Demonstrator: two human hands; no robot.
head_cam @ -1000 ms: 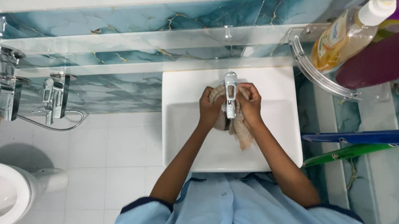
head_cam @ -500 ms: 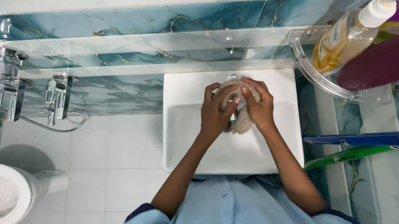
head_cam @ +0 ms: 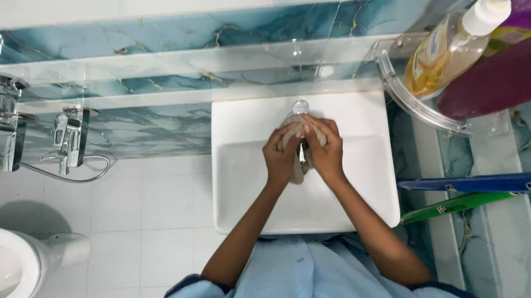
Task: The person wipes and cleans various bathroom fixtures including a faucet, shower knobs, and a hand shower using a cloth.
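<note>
- My left hand (head_cam: 281, 159) and right hand (head_cam: 323, 150) both close their grip on the beige cloth (head_cam: 297, 166), wrapped about the chrome tap (head_cam: 299, 109) above the white basin (head_cam: 248, 187), centre frame.
- The cloth looks soft, limp and light, probably damp; I judge a bunched fistful holds best.

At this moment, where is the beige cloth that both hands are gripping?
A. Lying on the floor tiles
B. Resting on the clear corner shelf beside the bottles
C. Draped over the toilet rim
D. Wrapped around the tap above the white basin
D: the left hand and right hand press the beige cloth around the tap, over the white basin.
</note>
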